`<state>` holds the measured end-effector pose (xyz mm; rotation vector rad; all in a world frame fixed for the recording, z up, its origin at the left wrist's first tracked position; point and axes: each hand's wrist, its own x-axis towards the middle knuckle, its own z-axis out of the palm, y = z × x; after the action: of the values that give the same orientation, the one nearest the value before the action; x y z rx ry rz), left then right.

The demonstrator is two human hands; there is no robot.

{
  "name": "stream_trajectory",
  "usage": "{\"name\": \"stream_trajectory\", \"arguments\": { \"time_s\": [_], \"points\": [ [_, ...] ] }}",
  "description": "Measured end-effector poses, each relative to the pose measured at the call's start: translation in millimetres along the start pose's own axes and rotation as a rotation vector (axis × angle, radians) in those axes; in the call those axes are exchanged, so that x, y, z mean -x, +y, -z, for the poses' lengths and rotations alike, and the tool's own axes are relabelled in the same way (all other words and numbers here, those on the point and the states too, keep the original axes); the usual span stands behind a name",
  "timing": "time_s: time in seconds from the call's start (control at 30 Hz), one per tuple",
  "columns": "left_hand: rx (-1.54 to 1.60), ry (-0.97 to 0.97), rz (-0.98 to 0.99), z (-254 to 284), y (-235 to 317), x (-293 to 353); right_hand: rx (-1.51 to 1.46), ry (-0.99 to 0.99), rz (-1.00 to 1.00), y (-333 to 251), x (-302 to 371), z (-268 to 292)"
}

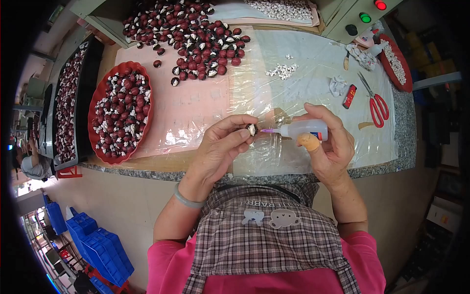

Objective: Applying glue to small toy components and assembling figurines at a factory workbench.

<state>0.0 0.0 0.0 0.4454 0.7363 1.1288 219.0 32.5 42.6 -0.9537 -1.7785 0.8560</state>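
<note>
My left hand [220,147] pinches a small dark red and white piece [251,129] between thumb and fingertips above the table's front edge. My right hand [328,142] grips a small clear glue bottle [304,130] lying sideways, its purple nozzle tip pointing left and almost touching the piece. A bandage wraps my right thumb. A pale bangle sits on my left wrist.
A red scalloped tray [93,105] at the left holds several dark red pieces. A loose heap of the same pieces [196,34] lies at the back on plastic sheeting [313,73]. Red-handled scissors [376,105], a small white bead pile [283,71] and another red dish [399,61] lie right.
</note>
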Motion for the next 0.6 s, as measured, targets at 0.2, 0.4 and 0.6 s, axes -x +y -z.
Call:
{"name": "stream_trajectory", "arguments": {
  "time_s": [0.2, 0.4, 0.6],
  "points": [
    [-0.007, 0.015, 0.005, -3.1, 1.2, 0.4, 0.025, -0.006, -0.011, -0.3, -0.8, -1.8],
    [0.002, 0.011, 0.022, -1.9, -0.5, -0.1, 0.113, -0.011, 0.158, 4.3, -4.0, -1.8],
    [-0.013, 0.003, 0.026, -1.2, 0.5, -1.4, 0.143, -0.033, 0.181, 0.0, -6.0, 3.6]
  ]
}}
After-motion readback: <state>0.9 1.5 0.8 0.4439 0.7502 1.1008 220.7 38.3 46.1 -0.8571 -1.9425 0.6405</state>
